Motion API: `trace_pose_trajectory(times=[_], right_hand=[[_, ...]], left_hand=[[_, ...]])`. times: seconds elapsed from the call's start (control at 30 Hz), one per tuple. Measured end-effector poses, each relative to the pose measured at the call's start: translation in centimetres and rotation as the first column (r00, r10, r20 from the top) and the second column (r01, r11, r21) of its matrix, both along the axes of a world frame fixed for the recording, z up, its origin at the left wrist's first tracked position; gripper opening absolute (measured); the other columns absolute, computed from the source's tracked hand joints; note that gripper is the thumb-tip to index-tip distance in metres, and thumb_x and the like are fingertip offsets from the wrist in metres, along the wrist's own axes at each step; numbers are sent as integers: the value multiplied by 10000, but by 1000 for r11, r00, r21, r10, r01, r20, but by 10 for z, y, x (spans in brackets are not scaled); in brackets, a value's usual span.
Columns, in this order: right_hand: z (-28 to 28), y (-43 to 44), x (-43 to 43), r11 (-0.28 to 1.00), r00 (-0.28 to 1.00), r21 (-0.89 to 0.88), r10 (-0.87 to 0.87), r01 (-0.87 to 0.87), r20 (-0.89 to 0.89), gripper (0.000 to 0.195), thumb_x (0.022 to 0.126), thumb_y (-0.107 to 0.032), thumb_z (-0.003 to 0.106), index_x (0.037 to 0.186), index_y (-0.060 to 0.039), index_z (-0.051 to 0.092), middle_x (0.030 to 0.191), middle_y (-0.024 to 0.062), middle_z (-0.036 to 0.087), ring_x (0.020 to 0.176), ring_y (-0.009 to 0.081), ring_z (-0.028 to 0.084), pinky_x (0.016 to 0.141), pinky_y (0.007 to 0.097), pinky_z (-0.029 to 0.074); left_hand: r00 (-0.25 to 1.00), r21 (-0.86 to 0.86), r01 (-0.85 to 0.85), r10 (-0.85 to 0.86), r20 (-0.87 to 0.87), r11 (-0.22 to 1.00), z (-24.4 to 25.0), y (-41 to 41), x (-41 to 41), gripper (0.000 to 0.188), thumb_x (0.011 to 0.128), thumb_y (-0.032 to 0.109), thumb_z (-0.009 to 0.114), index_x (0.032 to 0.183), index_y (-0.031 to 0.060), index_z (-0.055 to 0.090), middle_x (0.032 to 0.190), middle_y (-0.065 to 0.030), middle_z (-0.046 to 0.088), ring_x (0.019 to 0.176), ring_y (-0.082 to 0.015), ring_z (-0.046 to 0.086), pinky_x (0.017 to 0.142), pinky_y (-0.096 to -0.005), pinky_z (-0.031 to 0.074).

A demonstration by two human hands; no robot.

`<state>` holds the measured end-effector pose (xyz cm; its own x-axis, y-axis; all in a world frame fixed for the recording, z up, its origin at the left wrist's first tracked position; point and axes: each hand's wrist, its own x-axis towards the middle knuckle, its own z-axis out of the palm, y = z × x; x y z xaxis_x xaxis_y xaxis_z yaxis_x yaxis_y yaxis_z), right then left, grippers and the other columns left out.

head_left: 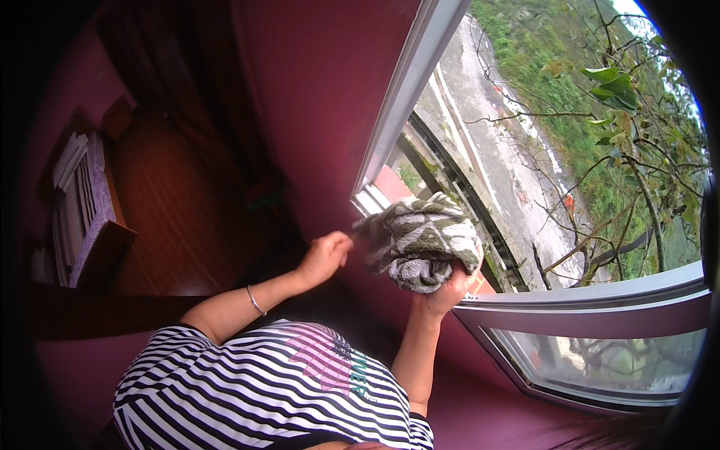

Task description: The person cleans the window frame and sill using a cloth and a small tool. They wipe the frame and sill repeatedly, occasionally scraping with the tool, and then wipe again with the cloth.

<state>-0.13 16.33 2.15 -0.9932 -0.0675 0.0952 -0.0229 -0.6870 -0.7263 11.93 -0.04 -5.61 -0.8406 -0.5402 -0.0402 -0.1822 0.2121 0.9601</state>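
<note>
A green-and-white patterned towel (pixel 430 230) is bunched up in front of me, beside the open window. My right hand (pixel 458 284) grips its lower right side, and some of the fingers disappear behind the folds. The fingers of my left hand (pixel 326 253) are curled at the towel's left end, pinching a thin, blurred corner of it. Between the two hands the cloth hangs in loose folds, with a rolled part at the bottom.
The window frame (pixel 394 107) rises just beyond the towel, and an opened sash (pixel 596 360) stands at the right. Outside are tree branches (pixel 624 163) and a road. At the left, a bed (pixel 84 219) stands on the wooden floor (pixel 163 225).
</note>
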Motion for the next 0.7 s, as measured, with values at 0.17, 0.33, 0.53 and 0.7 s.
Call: trace_pose_trajectory(times=[0.17, 0.33, 0.53, 0.7], right_hand=[[14, -7, 13, 953, 941, 173, -197, 250, -275, 353, 921, 21, 519, 1273, 32, 495, 1178, 143, 576, 1046, 216, 578, 936, 362, 477], [-61, 0, -20, 664, 832, 563, -166, 491, -530, 345, 914, 28, 549, 1255, 71, 518, 1180, 130, 577, 1094, 216, 549, 1002, 328, 408], [-86, 2, -30, 632, 869, 619, -199, 467, -452, 353, 918, -4, 573, 1261, 69, 525, 1168, 137, 604, 1064, 219, 576, 973, 331, 434], [-90, 6, -31, 648, 865, 599, -202, 470, -460, 370, 906, 5, 578, 1266, 67, 522, 1162, 136, 605, 1058, 220, 579, 968, 334, 434]], left_hand=[[980, -689, -188, 84, -182, 700, 23, -47, -9, 163, 956, 176, 597, 958, 20, 642, 782, -153, 673, 658, -323, 663, 582, -394, 513], [998, -945, 3, 59, 23, 327, 27, -55, -4, 137, 902, 170, 630, 808, 92, 566, 655, -76, 553, 560, -261, 635, 452, -388, 493], [998, -995, 39, -61, 33, 95, 32, -61, -6, 103, 713, 61, 613, 683, 81, 517, 598, -75, 534, 499, -213, 616, 404, -343, 487], [990, -981, 114, -69, 126, -157, 44, -63, -28, 88, 676, 136, 630, 640, 104, 556, 593, -45, 512, 494, -152, 561, 385, -296, 416]])
